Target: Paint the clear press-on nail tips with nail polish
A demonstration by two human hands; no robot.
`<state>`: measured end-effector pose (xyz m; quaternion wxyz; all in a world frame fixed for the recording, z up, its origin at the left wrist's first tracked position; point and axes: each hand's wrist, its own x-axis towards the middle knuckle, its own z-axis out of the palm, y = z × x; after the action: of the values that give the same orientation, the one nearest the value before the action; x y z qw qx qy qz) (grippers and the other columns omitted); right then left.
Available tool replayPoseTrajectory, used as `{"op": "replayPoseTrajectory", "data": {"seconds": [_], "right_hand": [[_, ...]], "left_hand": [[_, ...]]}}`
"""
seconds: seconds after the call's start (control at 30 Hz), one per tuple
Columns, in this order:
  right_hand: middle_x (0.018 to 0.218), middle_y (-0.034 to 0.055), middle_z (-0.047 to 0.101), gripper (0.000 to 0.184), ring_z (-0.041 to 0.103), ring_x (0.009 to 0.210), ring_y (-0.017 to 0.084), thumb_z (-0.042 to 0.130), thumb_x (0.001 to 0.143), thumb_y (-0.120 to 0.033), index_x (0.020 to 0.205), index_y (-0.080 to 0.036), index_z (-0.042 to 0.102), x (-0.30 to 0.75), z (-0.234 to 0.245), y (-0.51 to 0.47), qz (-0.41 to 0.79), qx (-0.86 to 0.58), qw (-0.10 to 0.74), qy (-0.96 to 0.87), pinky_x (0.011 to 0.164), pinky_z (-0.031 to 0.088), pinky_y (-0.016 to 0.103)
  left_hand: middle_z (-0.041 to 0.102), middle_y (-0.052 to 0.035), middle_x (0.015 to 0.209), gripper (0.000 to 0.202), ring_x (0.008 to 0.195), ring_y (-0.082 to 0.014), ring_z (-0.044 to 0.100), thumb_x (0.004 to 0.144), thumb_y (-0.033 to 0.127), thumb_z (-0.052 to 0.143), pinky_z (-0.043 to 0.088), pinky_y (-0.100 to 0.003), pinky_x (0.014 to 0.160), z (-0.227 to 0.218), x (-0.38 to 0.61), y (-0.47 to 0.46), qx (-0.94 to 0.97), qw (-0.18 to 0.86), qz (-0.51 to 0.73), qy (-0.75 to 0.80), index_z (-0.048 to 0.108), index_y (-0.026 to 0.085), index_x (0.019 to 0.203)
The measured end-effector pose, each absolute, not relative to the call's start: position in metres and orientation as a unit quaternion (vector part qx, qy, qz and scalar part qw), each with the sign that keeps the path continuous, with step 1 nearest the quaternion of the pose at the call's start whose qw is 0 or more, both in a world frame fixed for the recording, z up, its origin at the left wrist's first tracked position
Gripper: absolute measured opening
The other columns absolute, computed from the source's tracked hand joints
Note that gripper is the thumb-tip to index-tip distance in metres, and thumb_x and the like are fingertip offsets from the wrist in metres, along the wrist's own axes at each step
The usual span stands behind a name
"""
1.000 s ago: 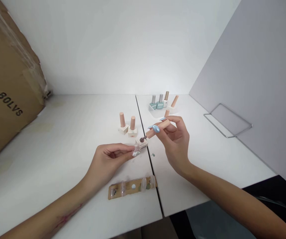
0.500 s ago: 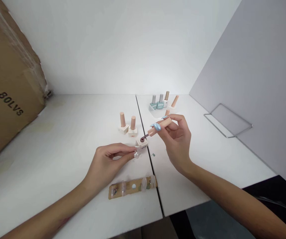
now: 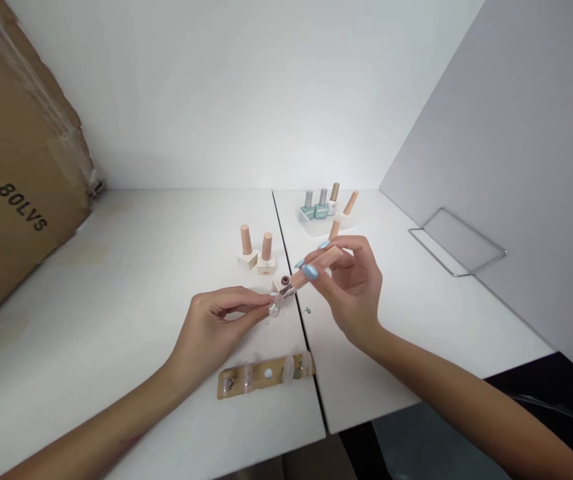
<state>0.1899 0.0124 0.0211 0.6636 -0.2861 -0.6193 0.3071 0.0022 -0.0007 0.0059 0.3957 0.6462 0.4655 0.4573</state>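
My left hand [image 3: 219, 325] pinches a clear press-on nail tip [image 3: 275, 306] between thumb and fingers. My right hand [image 3: 351, 288], its nails painted pale blue, is shut on the peach cap of a polish brush [image 3: 311, 271]. The brush's thin stem [image 3: 289, 291] slants down beside the nail tip, and I cannot tell whether they touch. Just behind the tip stands an uncapped cream-based polish bottle [image 3: 281, 285] with a dark round neck. Two capped bottles with peach caps [image 3: 256, 252] stand to the left of my right hand.
A white tray [image 3: 314, 223] at the back holds teal bottles and others. Across the white table's seam [image 3: 286, 260] lie a tan strip of nail tips [image 3: 266, 376] and a small teal spot [image 3: 307, 310]. A cardboard box [image 3: 16, 167] leans at left; a wire stand [image 3: 456, 243] sits at right.
My right hand has moved the brush down and toward the nail tip, its cap now slanting lower. My left hand and the nail tip have barely moved.
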Motion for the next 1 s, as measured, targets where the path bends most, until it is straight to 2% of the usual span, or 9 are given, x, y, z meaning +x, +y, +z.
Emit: {"op": "replayPoseTrajectory", "data": {"seconds": [0.13, 0.33, 0.43, 0.53, 0.6, 0.77, 0.87, 1.0], "right_hand": [[0.068, -0.0057, 0.070, 0.028, 0.068, 0.070, 0.016, 0.072, 0.080, -0.015, 0.094, -0.026, 0.050, 0.1877, 0.0167, 0.0102, 0.333, -0.267, 0.622, -0.657, 0.074, 0.051, 0.039], [0.064, -0.0055, 0.069, 0.022, 0.066, 0.078, 0.017, 0.068, 0.084, -0.019, 0.093, -0.027, 0.050, 0.1883, 0.0218, 0.0142, 0.293, -0.355, 0.659, -0.594, 0.080, 0.048, 0.039], [0.063, -0.0062, 0.068, 0.024, 0.066, 0.073, 0.016, 0.069, 0.083, -0.015, 0.094, -0.026, 0.051, 0.1893, 0.0226, 0.0133, 0.305, -0.304, 0.667, -0.608, 0.076, 0.049, 0.038], [0.068, -0.0060, 0.069, 0.028, 0.067, 0.069, 0.015, 0.070, 0.080, -0.012, 0.096, -0.027, 0.052, 0.1897, 0.0202, 0.0110, 0.341, -0.232, 0.634, -0.654, 0.071, 0.052, 0.037], [0.071, -0.0052, 0.070, 0.028, 0.068, 0.071, 0.016, 0.071, 0.079, -0.012, 0.096, -0.026, 0.053, 0.1896, 0.0194, 0.0105, 0.349, -0.243, 0.621, -0.659, 0.073, 0.052, 0.038], [0.066, -0.0046, 0.069, 0.021, 0.066, 0.079, 0.017, 0.070, 0.083, -0.018, 0.092, -0.025, 0.051, 0.1897, 0.0234, 0.0129, 0.323, -0.348, 0.657, -0.585, 0.080, 0.048, 0.039], [0.066, -0.0051, 0.068, 0.022, 0.067, 0.077, 0.017, 0.070, 0.083, -0.020, 0.094, -0.026, 0.051, 0.1902, 0.0241, 0.0126, 0.340, -0.321, 0.665, -0.583, 0.078, 0.050, 0.038], [0.069, -0.0048, 0.069, 0.025, 0.069, 0.072, 0.017, 0.072, 0.080, -0.019, 0.094, -0.026, 0.053, 0.1898, 0.0208, 0.0107, 0.379, -0.256, 0.631, -0.626, 0.072, 0.053, 0.038]], "left_hand": [[0.080, 0.0008, 0.082, 0.006, 0.076, -0.0179, 0.073, 0.075, 0.025, 0.075, 0.061, -0.025, 0.071, 0.0055, 0.0024, -0.0005, 0.660, 0.388, 0.454, 0.456, 0.080, 0.027, 0.077], [0.080, -0.0010, 0.081, 0.005, 0.078, -0.0202, 0.073, 0.075, 0.026, 0.075, 0.061, -0.028, 0.073, 0.0077, 0.0037, -0.0010, 0.658, 0.381, 0.442, 0.476, 0.080, 0.026, 0.076], [0.080, -0.0013, 0.082, 0.005, 0.079, -0.0212, 0.074, 0.074, 0.028, 0.076, 0.062, -0.029, 0.074, 0.0098, 0.0041, -0.0022, 0.647, 0.393, 0.442, 0.481, 0.080, 0.026, 0.076], [0.080, -0.0018, 0.082, 0.006, 0.078, -0.0217, 0.074, 0.074, 0.029, 0.076, 0.062, -0.031, 0.074, 0.0109, 0.0046, -0.0027, 0.633, 0.418, 0.443, 0.478, 0.080, 0.025, 0.076], [0.080, -0.0014, 0.083, 0.005, 0.079, -0.0210, 0.074, 0.074, 0.029, 0.076, 0.062, -0.030, 0.074, 0.0106, 0.0048, -0.0025, 0.624, 0.434, 0.444, 0.476, 0.080, 0.025, 0.076], [0.080, -0.0009, 0.082, 0.005, 0.078, -0.0186, 0.074, 0.073, 0.028, 0.079, 0.060, -0.025, 0.072, 0.0083, 0.0038, -0.0008, 0.600, 0.462, 0.437, 0.485, 0.080, 0.025, 0.075], [0.081, -0.0014, 0.082, 0.006, 0.077, -0.0180, 0.074, 0.073, 0.028, 0.079, 0.058, -0.023, 0.070, 0.0090, 0.0043, 0.0005, 0.583, 0.484, 0.435, 0.487, 0.080, 0.024, 0.076], [0.081, -0.0015, 0.081, 0.005, 0.077, -0.0184, 0.074, 0.073, 0.028, 0.078, 0.058, -0.024, 0.069, 0.0119, 0.0062, 0.0011, 0.575, 0.499, 0.437, 0.478, 0.080, 0.023, 0.076]]}}
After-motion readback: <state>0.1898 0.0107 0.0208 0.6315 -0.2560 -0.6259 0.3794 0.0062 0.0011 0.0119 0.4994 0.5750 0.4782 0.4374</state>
